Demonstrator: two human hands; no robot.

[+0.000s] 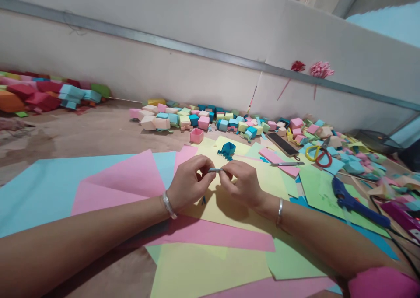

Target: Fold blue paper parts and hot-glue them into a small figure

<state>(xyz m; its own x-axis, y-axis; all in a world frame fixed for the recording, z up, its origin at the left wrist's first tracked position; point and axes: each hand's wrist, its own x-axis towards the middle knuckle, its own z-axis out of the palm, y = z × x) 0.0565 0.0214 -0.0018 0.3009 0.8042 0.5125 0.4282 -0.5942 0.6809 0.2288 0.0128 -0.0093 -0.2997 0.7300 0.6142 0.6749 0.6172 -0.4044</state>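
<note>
Between my two hands a narrow folded strip of blue-grey paper (215,170) is stretched level above the yellow sheets. My left hand (192,178) pinches its left end with thumb and fingers, and my right hand (242,182) pinches the other end. Just beyond them a small dark-blue paper box (227,149) with a fringed edge rests on the yellow paper (262,175). Below the left fingers lies a tiny dark-blue V-shaped scrap (204,200). A pink open paper box (197,135) stands farther back.
Coloured paper boxes (203,122) line the wall. To the right lie a phone (282,145), scissors (319,154), a craft blade (287,163) and a blue glue gun (357,204) with a cord. Pink sheets (121,182) and a light-blue sheet (33,193) spread leftward.
</note>
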